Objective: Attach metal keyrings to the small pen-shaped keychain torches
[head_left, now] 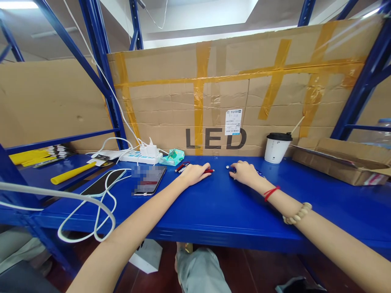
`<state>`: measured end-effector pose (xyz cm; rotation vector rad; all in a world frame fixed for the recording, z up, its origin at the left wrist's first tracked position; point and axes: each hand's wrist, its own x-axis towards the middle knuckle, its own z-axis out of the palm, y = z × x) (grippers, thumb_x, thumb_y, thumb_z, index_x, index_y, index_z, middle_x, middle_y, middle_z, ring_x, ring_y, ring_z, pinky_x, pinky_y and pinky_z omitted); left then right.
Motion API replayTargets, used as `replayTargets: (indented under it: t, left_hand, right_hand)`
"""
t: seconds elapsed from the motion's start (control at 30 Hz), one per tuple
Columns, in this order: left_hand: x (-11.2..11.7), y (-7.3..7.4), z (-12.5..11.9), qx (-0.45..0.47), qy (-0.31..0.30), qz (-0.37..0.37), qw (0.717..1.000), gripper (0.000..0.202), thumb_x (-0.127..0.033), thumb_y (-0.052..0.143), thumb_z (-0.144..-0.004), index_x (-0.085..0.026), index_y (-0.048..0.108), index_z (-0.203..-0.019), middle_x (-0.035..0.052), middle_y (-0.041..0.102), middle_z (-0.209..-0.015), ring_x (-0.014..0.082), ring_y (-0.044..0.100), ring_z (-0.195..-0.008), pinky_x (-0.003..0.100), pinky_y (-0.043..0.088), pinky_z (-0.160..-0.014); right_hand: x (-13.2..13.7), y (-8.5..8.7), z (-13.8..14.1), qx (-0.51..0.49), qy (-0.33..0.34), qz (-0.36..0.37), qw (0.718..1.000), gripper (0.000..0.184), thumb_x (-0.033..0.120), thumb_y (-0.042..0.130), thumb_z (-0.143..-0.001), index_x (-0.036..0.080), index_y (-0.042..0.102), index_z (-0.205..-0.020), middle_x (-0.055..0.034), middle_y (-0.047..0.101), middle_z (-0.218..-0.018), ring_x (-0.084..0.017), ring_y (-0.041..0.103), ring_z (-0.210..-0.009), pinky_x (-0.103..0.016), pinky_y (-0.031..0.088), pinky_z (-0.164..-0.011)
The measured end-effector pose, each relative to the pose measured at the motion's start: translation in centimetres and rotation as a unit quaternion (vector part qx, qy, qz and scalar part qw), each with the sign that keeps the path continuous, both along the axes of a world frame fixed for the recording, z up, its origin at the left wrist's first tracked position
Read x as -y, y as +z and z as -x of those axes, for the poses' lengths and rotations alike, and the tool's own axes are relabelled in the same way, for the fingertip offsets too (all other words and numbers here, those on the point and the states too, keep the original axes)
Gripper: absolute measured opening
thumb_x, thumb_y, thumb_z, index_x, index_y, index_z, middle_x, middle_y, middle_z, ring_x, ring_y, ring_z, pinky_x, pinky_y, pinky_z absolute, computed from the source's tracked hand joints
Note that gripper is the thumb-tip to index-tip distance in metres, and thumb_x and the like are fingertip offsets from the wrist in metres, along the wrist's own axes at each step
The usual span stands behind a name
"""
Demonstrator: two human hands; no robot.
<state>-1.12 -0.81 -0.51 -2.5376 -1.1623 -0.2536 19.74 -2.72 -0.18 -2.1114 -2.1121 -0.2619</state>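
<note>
On the blue tabletop [195, 213], your left hand [197, 173] partly covers a red pen-like item [209, 171], your right hand [243, 173] a blue item [260, 174]; both reach forward, palms down, fingers bent. Whether either pinches, I can't tell.

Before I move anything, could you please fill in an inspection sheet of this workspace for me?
Surface: blue tabletop, bare in the front middle.
Things at hand: red pen-like items by the left hand; blue pen-like item by the right hand.
Clutter: phone, green packet, lidded white cup, cardboard box.
Hands: both low over the tabletop; grips partly hidden.
Cables: white cables looped at the left; power strip behind the phone.
Surroundings: taped cardboard panel marked LED, blue metal frame.
</note>
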Motion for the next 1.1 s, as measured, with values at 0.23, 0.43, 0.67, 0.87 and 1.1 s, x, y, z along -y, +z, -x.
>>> replayTargets:
  t: [0.23,0.43,0.67,0.87,1.1]
  left_hand:
    - [0.21,0.19,0.02,-0.004,0.002,0.004,1.000,0.036,-0.047,0.028,-0.092,-0.021,0.046,-0.108,0.0050,0.068,-0.085,0.0188,0.065,-0.078,0.021,0.041,-0.059]
    - [-0.12,-0.01,0.03,-0.002,-0.002,0.002,1.000,0.038,-0.049,0.028,-0.091,-0.020,0.050,-0.103,0.0061,0.067,-0.084,0.0202,0.065,-0.077,0.023,0.041,-0.058]
    - [-0.08,-0.04,0.11,0.005,-0.007,-0.003,1.000,0.038,-0.049,0.030,-0.090,-0.020,0.053,-0.098,0.0068,0.067,-0.082,0.0201,0.064,-0.078,0.023,0.042,-0.060]
    - [0.16,0.13,0.04,0.001,-0.001,0.001,1.000,0.038,-0.048,0.030,-0.090,-0.019,0.055,-0.097,0.0073,0.067,-0.081,0.0206,0.064,-0.076,0.024,0.042,-0.060]
    - [-0.03,-0.06,0.07,0.005,-0.005,-0.006,1.000,0.041,-0.049,0.030,-0.090,-0.019,0.057,-0.094,0.0077,0.068,-0.080,0.0200,0.064,-0.076,0.024,0.043,-0.062]
  right_hand:
    - [-0.40,-0.28,-0.09,-0.046,0.063,0.009,0.997,0.035,0.026,0.046,-0.083,0.017,0.063,-0.112,-0.0086,0.059,-0.119,-0.022,0.053,-0.110,-0.032,0.039,-0.092]
    - [0.04,0.03,0.15,-0.027,0.003,-0.005,1.000,0.039,0.037,0.045,-0.085,0.017,0.063,-0.113,-0.0133,0.060,-0.114,-0.027,0.055,-0.106,-0.038,0.040,-0.089]
    - [0.17,0.55,0.04,-0.029,0.011,-0.018,0.999,0.029,0.028,0.050,-0.081,0.019,0.067,-0.103,-0.0072,0.067,-0.105,-0.022,0.059,-0.099,-0.029,0.044,-0.079]
    - [0.02,0.33,-0.16,-0.038,0.029,-0.019,0.999,0.026,0.022,0.050,-0.080,0.020,0.068,-0.099,-0.0048,0.067,-0.104,-0.021,0.060,-0.100,-0.027,0.045,-0.078]
    - [-0.10,0.15,-0.41,-0.073,0.045,-0.031,0.996,0.027,0.014,0.051,-0.079,0.021,0.068,-0.099,-0.0027,0.069,-0.101,-0.019,0.061,-0.097,-0.026,0.046,-0.076]
